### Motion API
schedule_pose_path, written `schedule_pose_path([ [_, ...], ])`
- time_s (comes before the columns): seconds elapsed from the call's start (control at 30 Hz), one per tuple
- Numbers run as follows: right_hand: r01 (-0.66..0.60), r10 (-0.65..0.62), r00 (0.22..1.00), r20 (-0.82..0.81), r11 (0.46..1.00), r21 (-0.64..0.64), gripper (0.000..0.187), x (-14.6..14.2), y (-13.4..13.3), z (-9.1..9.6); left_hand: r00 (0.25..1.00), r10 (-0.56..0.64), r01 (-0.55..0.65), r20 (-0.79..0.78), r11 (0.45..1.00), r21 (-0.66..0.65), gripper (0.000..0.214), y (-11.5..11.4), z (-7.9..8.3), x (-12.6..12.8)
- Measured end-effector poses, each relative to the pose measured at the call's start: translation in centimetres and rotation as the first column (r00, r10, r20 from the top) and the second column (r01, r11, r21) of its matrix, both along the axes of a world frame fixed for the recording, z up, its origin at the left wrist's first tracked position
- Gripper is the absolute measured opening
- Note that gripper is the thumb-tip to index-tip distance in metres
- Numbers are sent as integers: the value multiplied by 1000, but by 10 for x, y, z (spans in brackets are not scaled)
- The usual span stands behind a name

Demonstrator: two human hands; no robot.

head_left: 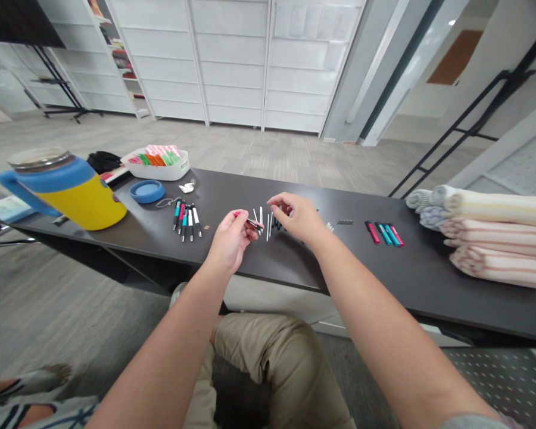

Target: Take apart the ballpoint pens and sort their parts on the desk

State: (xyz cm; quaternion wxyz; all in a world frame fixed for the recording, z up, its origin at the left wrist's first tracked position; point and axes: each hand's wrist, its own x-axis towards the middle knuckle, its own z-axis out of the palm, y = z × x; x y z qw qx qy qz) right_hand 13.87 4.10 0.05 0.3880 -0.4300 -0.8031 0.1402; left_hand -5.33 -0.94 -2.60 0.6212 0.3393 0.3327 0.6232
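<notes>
My left hand (233,241) is closed around a pen (254,224) with a red part and a black end, which points right. My right hand (297,215) hovers just to the right, fingers bent and slightly apart, with nothing visible in them. Thin white pen refills (268,227) lie on the dark table between the hands. Black pen parts (276,223) lie partly hidden under my right hand. Small light parts (329,227) show beside my right wrist. Farther right is a row of red and teal pen barrels (388,233). Several pens (187,220) lie together on the left.
On the table (232,185) stand a yellow and blue mug (78,193), a blue lid (147,190) and a white basket (181,167) of colourful packets. A crumpled white piece (187,187) lies nearby. Small dark parts (345,222) lie right of centre. Rolled striped towels (500,232) are stacked at right.
</notes>
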Motion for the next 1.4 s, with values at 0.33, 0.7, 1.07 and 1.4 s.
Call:
schedule_pose_path([
  [0.33, -224, 216, 967, -134, 974, -46, 29, -5, -6, -1, 980, 89, -82, 175, 995, -50, 21, 1, 5, 10],
  [0.7, -320, 296, 937, -185, 940, -120, 31, -7, -13, 3, 922, 107, -80, 372, 993, -88, 22, 3, 2, 30],
  [1.07, -316, 288, 939, -186, 938, -143, 29, -6, -14, 1, 960, 87, -81, 267, 996, -35, 23, 2, -1, 37],
  [1.4, -226, 179, 953, -246, 958, -178, 27, -6, -10, 0, 991, 35, -28, 127, 998, -56, 23, 0, 0, 43],
])
